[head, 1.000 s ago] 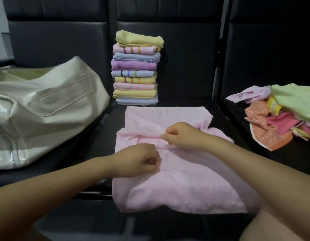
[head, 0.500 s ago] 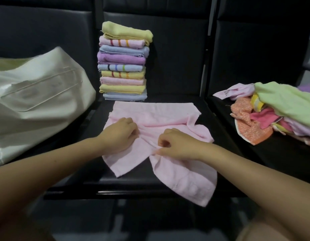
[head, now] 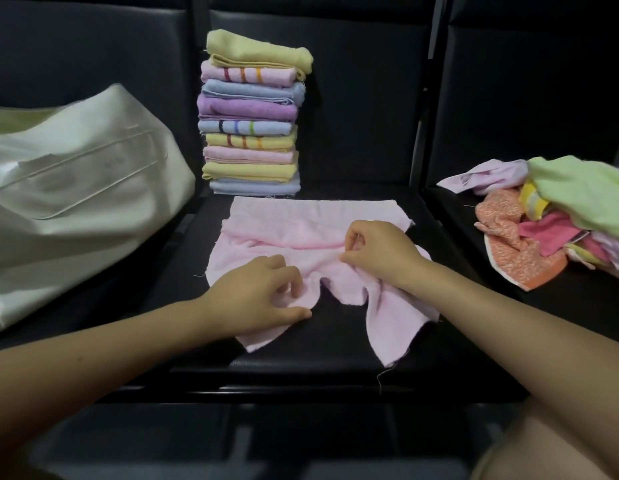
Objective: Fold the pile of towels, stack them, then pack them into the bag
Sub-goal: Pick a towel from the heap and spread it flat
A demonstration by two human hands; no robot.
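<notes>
Right hand (head: 381,252): the fingers are curled and a ridge of the pink towel (head: 301,237) is pinched near the cloth's middle.
Left hand (head: 259,294): a bunched fold at the towel's near edge is gripped between curled fingers and thumb (the thumb tip is laid flat on the cloth).
Pink towel: it is spread, rumpled and half gathered, on the middle black seat (head: 336,362), with two loose corners trailing towards 6 o'clock.
Folded stack (head: 251,116): nine folded towels are piled at 12 o'clock from the hands, against the seat back, a yellow-green one on top.
Bag (head: 76,202): a cream bag is seen slumped at 9 o'clock, on the neighbouring seat.
Unfolded pile (head: 557,216): green, orange, pink and lilac towels are heaped at 3 o'clock on the right-hand seat.
</notes>
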